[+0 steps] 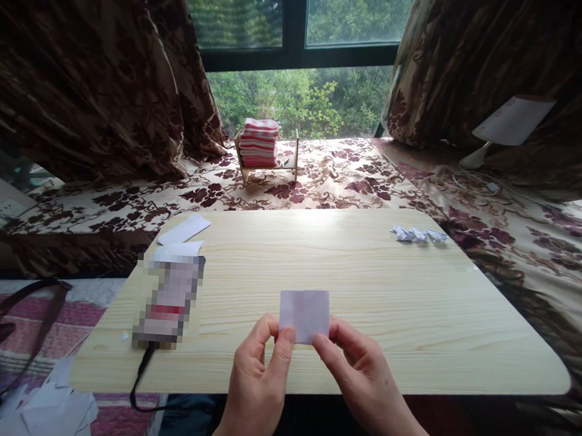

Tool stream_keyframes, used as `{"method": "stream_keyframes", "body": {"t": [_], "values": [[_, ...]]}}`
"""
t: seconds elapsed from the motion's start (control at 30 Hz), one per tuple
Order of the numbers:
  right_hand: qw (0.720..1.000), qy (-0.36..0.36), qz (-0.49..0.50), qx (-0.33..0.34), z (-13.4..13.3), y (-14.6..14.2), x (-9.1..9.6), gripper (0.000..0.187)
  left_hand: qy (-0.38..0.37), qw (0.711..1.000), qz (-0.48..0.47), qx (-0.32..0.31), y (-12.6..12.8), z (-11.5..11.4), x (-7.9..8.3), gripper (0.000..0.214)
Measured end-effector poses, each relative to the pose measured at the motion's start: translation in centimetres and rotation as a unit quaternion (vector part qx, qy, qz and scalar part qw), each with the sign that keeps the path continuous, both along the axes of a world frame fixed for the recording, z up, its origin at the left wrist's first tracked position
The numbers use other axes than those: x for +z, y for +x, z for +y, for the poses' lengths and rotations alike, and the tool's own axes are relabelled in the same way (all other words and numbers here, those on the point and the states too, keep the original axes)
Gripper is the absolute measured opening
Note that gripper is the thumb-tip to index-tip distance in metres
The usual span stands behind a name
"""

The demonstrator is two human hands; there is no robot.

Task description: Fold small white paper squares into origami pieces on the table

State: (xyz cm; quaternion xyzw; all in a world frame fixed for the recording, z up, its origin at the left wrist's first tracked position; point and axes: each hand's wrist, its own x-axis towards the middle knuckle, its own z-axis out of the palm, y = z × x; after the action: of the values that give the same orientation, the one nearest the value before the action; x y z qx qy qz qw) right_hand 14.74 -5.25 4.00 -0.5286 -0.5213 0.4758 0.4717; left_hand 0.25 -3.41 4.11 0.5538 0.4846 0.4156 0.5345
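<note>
A small square of white paper [305, 313] stands just above the near edge of a pale wooden table [366, 283]. My left hand [255, 381] pinches its lower left corner between thumb and fingers. My right hand [360, 375] pinches its lower right corner the same way. Both hands are closed on the paper.
A blurred-out phone with a black cable [168, 302] lies at the table's left, with white paper slips [183, 229] beyond it. Three small folded paper pieces [418, 234] sit at the far right. A small wooden rack of red-and-white striped cloths [259, 144] stands by the window. Paper scraps [53, 410] lie lower left.
</note>
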Motion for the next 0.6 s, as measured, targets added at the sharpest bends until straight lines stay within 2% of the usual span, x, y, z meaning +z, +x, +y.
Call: {"method": "stream_keyframes", "body": {"t": [0.3,0.47,0.6], "values": [[1.000,0.008,-0.022,0.010,0.1,-0.3,-0.1,0.025,-0.003,0.999,0.005,-0.042,-0.1,0.1,0.3,0.012],[0.999,0.003,-0.032,-0.012,-0.2,-0.1,-0.6,0.025,0.015,0.997,0.072,-0.021,-0.9,0.6,0.1,0.021],[0.999,-0.015,-0.030,-0.001,0.0,0.2,-0.6,0.026,0.016,0.996,0.083,-0.030,-1.2,0.8,-0.1,0.022]]}}
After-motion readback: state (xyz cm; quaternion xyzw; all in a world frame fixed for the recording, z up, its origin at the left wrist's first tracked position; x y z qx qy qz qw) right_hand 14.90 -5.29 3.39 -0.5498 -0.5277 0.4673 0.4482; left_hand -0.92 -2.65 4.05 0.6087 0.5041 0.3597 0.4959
